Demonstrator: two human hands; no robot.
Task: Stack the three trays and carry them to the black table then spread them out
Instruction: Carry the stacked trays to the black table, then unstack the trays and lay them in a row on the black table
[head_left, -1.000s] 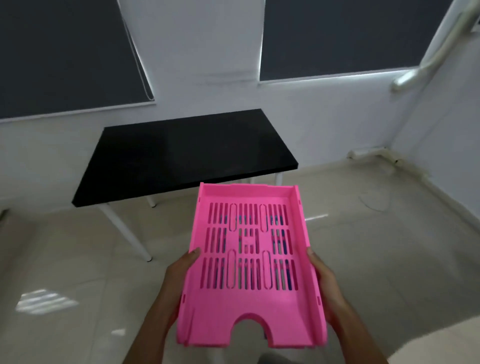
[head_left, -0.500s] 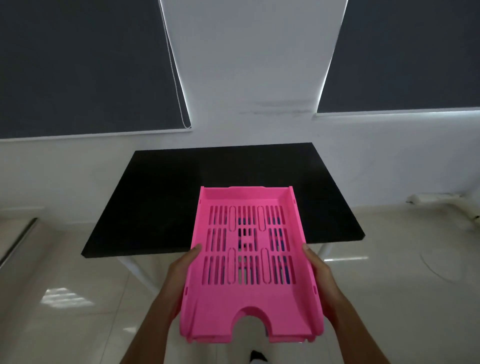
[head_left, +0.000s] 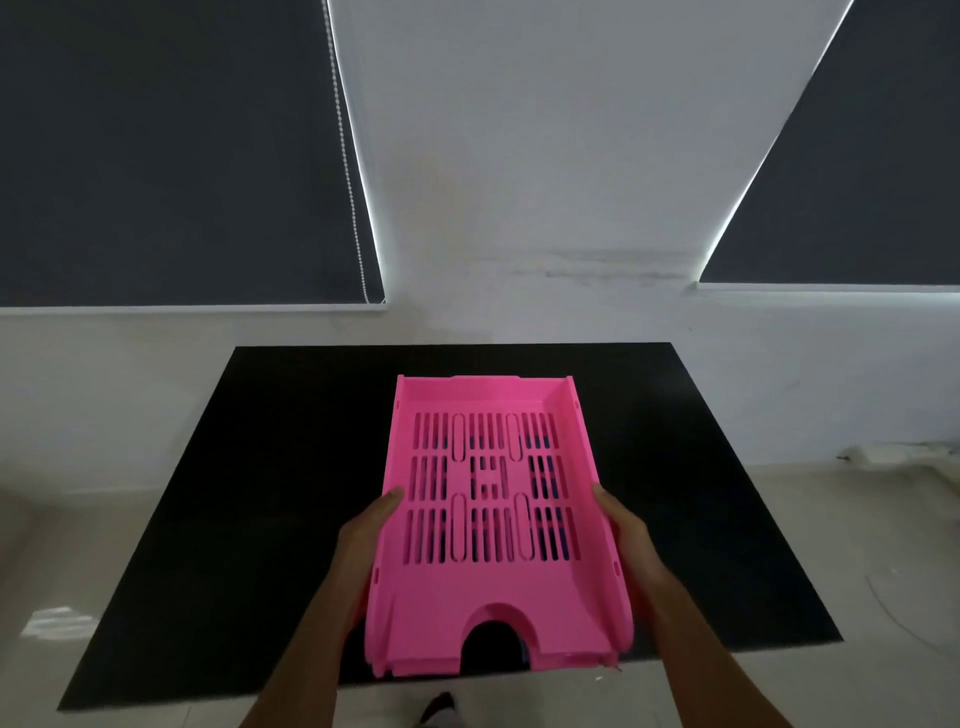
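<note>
a stack of bright pink slotted plastic letter trays (head_left: 493, 525) is held over the matte black rectangular table (head_left: 249, 499), above the middle of its top and reaching past the table's near edge. whether the stack touches the table cannot be told. dark blue shows through the slots of the top tray. the left hand (head_left: 363, 540) grips the stack's left side wall, thumb on the rim, and the right hand (head_left: 626, 535) grips its right side wall the same way. beyond the table's far edge stands a white wall (head_left: 519, 156) with two dark grey roller blinds (head_left: 166, 145).
</note>
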